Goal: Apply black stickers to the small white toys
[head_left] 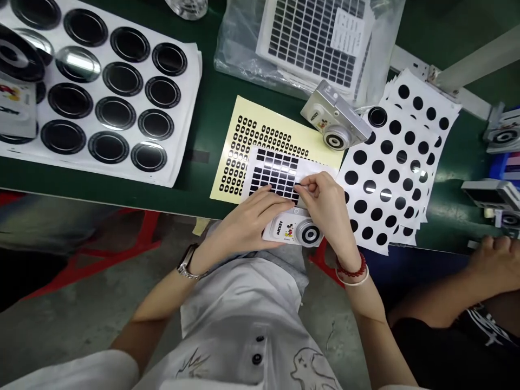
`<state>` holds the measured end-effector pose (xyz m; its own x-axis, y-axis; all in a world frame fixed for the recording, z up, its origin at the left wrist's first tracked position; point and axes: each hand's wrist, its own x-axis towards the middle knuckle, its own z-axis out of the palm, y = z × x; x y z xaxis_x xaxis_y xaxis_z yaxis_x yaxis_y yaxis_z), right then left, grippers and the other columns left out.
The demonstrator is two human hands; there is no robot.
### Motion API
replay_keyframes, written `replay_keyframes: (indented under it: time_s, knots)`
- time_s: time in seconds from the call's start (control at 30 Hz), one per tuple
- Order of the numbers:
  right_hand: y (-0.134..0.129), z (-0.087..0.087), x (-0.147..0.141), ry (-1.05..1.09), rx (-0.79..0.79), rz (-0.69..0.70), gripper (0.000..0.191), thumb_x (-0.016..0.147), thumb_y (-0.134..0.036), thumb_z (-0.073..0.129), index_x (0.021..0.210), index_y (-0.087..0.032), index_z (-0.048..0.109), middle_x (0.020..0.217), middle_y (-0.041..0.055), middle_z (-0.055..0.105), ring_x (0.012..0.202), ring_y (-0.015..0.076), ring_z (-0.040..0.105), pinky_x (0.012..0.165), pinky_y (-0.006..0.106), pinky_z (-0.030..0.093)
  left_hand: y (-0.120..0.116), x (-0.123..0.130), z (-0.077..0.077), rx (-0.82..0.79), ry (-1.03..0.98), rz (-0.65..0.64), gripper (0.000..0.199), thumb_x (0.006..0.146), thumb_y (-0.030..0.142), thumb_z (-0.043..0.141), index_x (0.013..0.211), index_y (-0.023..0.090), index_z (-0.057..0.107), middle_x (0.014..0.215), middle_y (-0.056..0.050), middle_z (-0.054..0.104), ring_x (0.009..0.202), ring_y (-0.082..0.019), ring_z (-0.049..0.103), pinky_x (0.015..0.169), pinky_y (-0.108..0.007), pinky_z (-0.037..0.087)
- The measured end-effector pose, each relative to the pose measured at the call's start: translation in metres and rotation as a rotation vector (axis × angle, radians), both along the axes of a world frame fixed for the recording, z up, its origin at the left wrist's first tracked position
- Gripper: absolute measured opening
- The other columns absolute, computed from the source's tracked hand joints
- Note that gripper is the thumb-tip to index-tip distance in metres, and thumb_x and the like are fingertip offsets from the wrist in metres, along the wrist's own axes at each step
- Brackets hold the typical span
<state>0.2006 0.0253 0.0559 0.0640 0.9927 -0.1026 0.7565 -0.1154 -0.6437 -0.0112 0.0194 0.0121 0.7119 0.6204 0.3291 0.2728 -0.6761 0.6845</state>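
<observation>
Now: L hand (244, 219) flat on glossy white toy camera (290, 230); R hand (325, 208) pinched near black-rectangle sticker sheet (272, 173), grip unclear.

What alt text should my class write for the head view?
The left hand rests on a white Mickey Mouse camera while the right hand picks at a sheet of small black rectangular stickers on a green workbench. Sheets of black circles lie either side.
</observation>
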Motion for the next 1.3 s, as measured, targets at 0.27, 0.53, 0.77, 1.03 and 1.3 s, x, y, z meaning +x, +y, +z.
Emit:
replay_keyframes:
  time_s: [0.27,0.53,0.77,1.03,1.3]
  knots:
    - [-0.029,0.035,0.046,0.365,-0.295,0.007,0.024,0.109,-0.039,0.057,0.090,-0.024,0.055,0.081,-0.0008,0.053,0.071,0.0155,0.048,0.067,0.031,0.042,0.001,-0.001,0.000,0.006,-0.017,-0.005,0.063,0.099,0.044,0.076,0.149,0.016,0.049,0.134,-0.015,0.071,0.126,-0.031,0.069,0.124,-0.062,0.049]
    - [-0.042,0.041,0.075,0.438,-0.606,0.100,0.030,0.109,-0.047,0.057,0.090,-0.024,0.054,0.078,-0.0028,0.047,0.067,0.0139,0.041,0.060,0.029,0.037,0.002,-0.002,0.001,-0.060,0.001,-0.008,0.064,0.097,0.036,0.078,0.153,0.021,0.050,0.140,-0.012,0.070,0.129,-0.031,0.068,0.126,-0.061,0.047]
    - [-0.043,0.041,0.066,0.403,-0.566,0.059,0.028,0.109,-0.044,0.058,0.091,-0.023,0.055,0.078,-0.0028,0.050,0.065,0.0123,0.045,0.057,0.027,0.039,0.002,-0.002,0.000,-0.055,0.000,-0.007,0.063,0.098,0.042,0.076,0.152,0.021,0.052,0.138,-0.012,0.071,0.128,-0.030,0.069,0.127,-0.060,0.046]
    - [-0.033,0.044,0.059,0.284,-0.537,0.047,0.024,0.104,-0.040,0.064,0.089,-0.022,0.061,0.079,0.0005,0.059,0.063,0.0126,0.053,0.051,0.026,0.044,0.004,-0.004,0.002,-0.098,0.044,-0.019,0.063,0.098,0.043,0.077,0.152,0.026,0.050,0.140,-0.009,0.070,0.128,-0.030,0.068,0.126,-0.064,0.046]
    - [-0.026,0.044,0.062,0.235,-0.542,0.127,0.022,0.102,-0.037,0.065,0.087,-0.021,0.063,0.081,0.0031,0.064,0.072,0.0148,0.059,0.057,0.027,0.047,0.003,-0.003,0.001,-0.051,0.036,-0.005,0.063,0.099,0.041,0.076,0.153,0.023,0.047,0.136,-0.011,0.071,0.124,-0.029,0.070,0.124,-0.062,0.049]
